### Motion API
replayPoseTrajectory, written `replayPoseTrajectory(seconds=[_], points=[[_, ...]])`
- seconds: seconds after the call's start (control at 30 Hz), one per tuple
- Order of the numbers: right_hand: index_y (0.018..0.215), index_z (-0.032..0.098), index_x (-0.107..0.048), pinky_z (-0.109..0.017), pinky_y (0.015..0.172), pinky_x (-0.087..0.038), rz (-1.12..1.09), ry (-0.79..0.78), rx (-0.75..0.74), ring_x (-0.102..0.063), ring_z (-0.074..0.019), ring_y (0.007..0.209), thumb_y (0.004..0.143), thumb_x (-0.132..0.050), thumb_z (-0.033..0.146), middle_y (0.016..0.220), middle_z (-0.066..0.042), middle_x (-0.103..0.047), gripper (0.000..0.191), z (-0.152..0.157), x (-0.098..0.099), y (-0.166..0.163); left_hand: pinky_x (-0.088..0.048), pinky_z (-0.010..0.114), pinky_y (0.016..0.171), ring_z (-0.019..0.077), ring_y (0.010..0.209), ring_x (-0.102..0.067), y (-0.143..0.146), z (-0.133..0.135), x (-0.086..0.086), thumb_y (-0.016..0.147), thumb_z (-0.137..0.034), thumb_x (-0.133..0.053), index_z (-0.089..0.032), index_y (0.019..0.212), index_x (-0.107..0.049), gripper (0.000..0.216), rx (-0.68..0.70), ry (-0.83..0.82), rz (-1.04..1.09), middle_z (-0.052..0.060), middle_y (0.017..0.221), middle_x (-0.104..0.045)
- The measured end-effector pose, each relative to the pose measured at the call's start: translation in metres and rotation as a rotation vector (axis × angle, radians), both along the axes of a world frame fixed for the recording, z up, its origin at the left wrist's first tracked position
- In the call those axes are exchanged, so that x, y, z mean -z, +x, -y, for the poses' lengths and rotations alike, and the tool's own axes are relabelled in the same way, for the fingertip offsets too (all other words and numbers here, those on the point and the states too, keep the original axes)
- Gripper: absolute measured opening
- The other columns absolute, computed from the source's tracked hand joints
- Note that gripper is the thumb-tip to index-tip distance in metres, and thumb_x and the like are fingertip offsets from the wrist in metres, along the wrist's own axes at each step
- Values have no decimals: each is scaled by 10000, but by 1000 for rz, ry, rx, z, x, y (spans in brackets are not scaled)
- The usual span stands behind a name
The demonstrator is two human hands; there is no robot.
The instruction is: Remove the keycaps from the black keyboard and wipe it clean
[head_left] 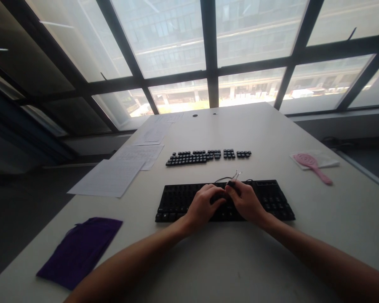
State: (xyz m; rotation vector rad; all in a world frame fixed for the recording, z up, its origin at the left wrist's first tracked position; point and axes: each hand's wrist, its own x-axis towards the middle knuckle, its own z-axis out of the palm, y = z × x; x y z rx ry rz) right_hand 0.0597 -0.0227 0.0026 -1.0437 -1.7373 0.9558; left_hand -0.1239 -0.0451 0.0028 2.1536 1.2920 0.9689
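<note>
A black keyboard (273, 200) lies on the white table (208, 261) in front of me. My left hand (204, 207) rests on the keyboard's middle with its fingers curled down onto the keys. My right hand (245, 199) is closed on a small wire keycap puller (236, 176), whose metal prongs stick up above the fingers. Several removed black keycaps (205, 156) are laid out in rows on the table behind the keyboard.
A purple cloth pouch (80, 251) lies at the near left. Printed paper sheets (113, 176) sit at the left. A pink brush (312, 166) rests on a clear bag at the right. Large windows stand beyond the table's far edge.
</note>
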Motion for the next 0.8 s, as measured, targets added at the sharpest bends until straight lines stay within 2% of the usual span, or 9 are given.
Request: replayPoseTrajectory(seconds=[0.13, 0.27, 0.37, 0.63, 0.8], points=[[878, 200, -611, -283, 670, -468, -12, -49, -33, -649, -196, 727, 950, -524, 365, 749, -21, -687, 200, -1, 3, -1, -529, 311, 824, 175, 865, -620, -1, 3, 2, 888, -239, -662, -207, 1060, -620, 180, -2, 52, 7, 41, 957, -653], [800, 194, -608, -279, 667, -456, -18, -2, -33, -590, -175, 692, 941, -530, 348, 723, -11, -643, 223, -5, 4, 0, -532, 323, 876, 184, 982, -613, 0, 6, 4, 946, -198, -557, -206, 1129, -618, 194, 83, 154, -34, 86, 1086, -617], [784, 192, -602, -275, 655, -452, -55, -11, -39, -572, -168, 675, 936, -535, 346, 705, -4, -622, 226, -6, 3, 0, -554, 313, 814, 176, 939, -619, 1, 7, 3, 974, -211, -495, -194, 1097, -644, 194, 104, 205, -86, 98, 1116, -601], [764, 190, -578, -282, 652, -445, -58, -40, -36, -568, -170, 662, 937, -529, 320, 687, -6, -615, 222, -5, 2, 0, -536, 374, 908, 216, 1026, -599, -1, 5, -2, 951, -204, -520, -178, 1054, -669, 183, 140, 128, -88, 106, 1093, -615], [750, 189, -570, -273, 648, -440, -81, -44, -65, -565, -159, 645, 941, -519, 279, 675, 4, -605, 218, -5, 1, 0, -543, 362, 891, 220, 1043, -597, -1, 5, -1, 941, -184, -527, -188, 1065, -666, 187, 168, 114, -62, 106, 1095, -603]])
